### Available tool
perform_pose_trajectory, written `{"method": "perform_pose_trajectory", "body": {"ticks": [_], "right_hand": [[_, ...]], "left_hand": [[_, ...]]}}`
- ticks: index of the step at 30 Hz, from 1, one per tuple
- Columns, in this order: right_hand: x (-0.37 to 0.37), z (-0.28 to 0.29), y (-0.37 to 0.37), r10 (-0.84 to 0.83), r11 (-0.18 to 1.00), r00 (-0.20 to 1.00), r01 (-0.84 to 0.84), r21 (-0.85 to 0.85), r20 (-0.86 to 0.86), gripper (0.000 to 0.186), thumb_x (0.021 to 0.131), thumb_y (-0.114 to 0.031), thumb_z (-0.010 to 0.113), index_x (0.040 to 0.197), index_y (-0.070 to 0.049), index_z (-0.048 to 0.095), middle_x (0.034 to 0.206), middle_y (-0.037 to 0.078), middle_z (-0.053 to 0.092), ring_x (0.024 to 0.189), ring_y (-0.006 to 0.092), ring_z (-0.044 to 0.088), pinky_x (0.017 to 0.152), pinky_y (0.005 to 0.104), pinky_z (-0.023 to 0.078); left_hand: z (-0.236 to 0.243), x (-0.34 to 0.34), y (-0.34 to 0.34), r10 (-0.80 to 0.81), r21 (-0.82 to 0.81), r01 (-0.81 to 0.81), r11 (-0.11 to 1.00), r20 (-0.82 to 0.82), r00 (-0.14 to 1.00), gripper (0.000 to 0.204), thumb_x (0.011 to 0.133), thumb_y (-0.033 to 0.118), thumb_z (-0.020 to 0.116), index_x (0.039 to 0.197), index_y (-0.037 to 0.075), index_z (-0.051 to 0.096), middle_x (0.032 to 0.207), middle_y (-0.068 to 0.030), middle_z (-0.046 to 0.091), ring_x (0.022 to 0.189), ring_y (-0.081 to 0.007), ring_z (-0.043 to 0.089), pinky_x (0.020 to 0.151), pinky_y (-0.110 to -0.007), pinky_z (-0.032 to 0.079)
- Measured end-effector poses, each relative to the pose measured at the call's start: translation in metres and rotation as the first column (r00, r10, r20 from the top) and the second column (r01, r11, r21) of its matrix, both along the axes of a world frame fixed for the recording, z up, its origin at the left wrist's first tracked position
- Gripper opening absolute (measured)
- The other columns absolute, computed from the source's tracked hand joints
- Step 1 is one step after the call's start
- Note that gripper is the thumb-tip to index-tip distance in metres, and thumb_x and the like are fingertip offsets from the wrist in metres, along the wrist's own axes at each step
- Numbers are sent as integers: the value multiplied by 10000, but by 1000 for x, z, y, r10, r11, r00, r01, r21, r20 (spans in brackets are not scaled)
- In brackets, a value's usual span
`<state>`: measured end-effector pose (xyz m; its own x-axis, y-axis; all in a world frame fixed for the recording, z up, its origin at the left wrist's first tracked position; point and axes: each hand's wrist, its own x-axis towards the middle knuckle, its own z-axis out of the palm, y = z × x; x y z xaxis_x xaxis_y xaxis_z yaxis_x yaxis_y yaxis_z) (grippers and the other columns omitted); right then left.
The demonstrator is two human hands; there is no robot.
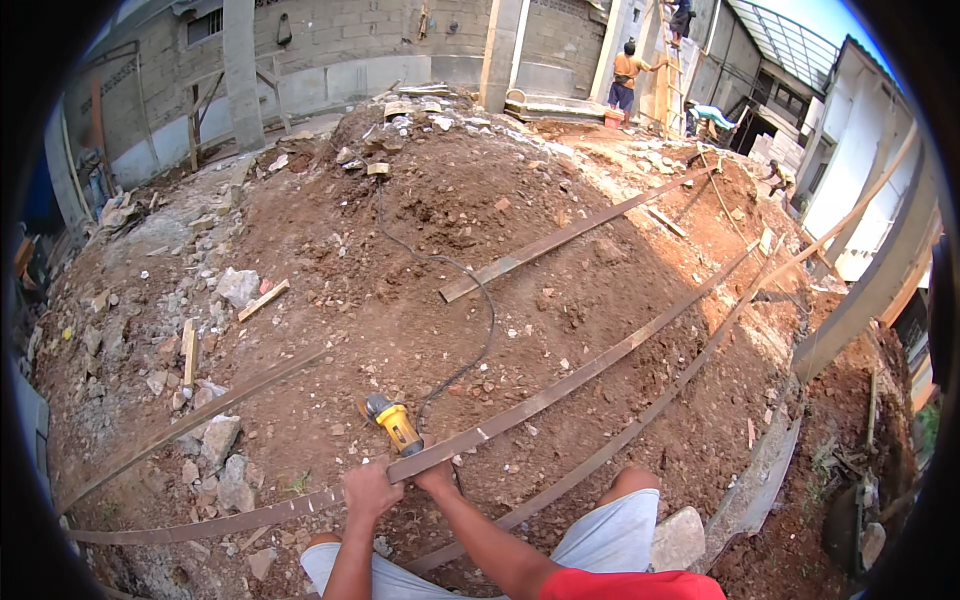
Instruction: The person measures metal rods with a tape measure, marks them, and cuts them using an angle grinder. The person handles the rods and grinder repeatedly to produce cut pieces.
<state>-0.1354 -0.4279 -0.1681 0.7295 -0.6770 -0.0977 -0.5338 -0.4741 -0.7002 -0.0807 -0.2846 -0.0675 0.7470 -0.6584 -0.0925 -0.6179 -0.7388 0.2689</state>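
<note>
Both hands, L (368,490) & R (434,477), fingers gripping long metal strip (560,385); yellow grinder (393,422) just beyond, open dirt (560,300) ahead.

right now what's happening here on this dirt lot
A person crouches on bare red earth, both hands on a long flat metal strip lying across the ground. The left hand closes its grip on the strip, and the right hand rests on it just beside. A yellow angle grinder lies on the dirt right above the hands, its black cord trailing uphill. More long strips lie nearby, with rubble to the left. Other people work by a ladder at the far wall.
</note>
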Motion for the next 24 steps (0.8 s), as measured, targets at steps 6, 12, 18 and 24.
{"method": "perform_pose_trajectory", "body": {"ticks": [6, 12, 18, 24], "right_hand": [[4, -3, -20, 63, 998, 989, -64, -3, -131, 727, 815, -502, 786, 1333, -81, 496, 1205, 286, 682, 1162, 464, 668, 944, 581, 527], [-54, 31, -19, 98, 984, 984, -74, 160, -150, 816, 754, -546, 831, 1353, -51, 583, 1283, 265, 677, 1224, 439, 652, 1027, 517, 521], [-172, 46, -12, 179, 963, 959, -125, 239, -219, 774, 726, -537, 847, 1263, -18, 650, 1274, 254, 680, 1211, 407, 656, 1030, 480, 519], [-256, 56, -20, 224, 866, 971, -161, 473, -79, 681, 765, -492, 836, 1206, -10, 641, 1183, 245, 706, 1129, 399, 687, 959, 475, 528]], "left_hand": [[4, -2, -7, 11, -28, -11, 1000, 6, 1000, 339, 743, 337, 731, 980, 95, 734, 847, -192, 764, 832, -388, 760, 798, -522, 588], [6, -6, -8, 30, -65, -30, 997, -1, 1000, 320, 726, 301, 725, 956, 79, 747, 845, -204, 761, 836, -397, 758, 803, -517, 591], [3, -6, -7, 39, -76, -38, 996, 17, 999, 317, 712, 281, 721, 939, 60, 747, 860, -217, 759, 859, -402, 755, 819, -512, 590], [16, -7, -17, 51, -110, -52, 993, -11, 999, 293, 687, 224, 704, 929, 72, 768, 892, -223, 764, 880, -410, 751, 834, -517, 587]]}}
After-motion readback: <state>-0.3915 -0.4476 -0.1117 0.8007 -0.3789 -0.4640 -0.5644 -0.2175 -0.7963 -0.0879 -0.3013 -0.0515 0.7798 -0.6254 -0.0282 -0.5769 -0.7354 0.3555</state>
